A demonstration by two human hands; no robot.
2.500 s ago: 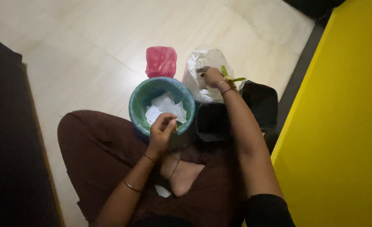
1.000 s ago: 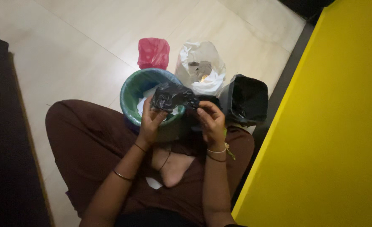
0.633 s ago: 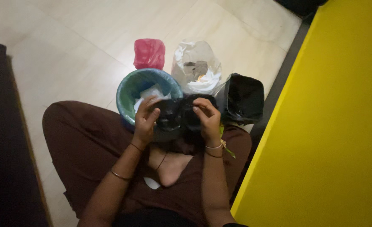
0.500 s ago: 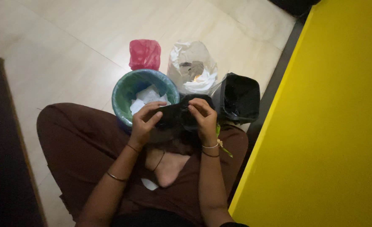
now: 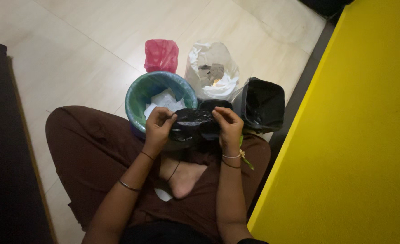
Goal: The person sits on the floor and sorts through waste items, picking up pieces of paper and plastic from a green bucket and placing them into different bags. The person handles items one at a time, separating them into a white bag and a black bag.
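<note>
both hands have lifted the black plastic bag (image 5: 193, 125) a little since the earlier frame, and it now stretches sideways between them above the lap. left hand (image 5: 157, 129) pinches its left edge between thumb and fingertips; right hand (image 5: 229, 129) pinches the right edge the same way. to open it cleanly, it seems best to keep both pinches on the rim only and rub the layers apart. just beyond sit the green bin (image 5: 139, 97) holding white paper, a black-lined bin (image 5: 263, 106), then a white bag (image 5: 211, 74) and a pink bag (image 5: 161, 55).
</note>
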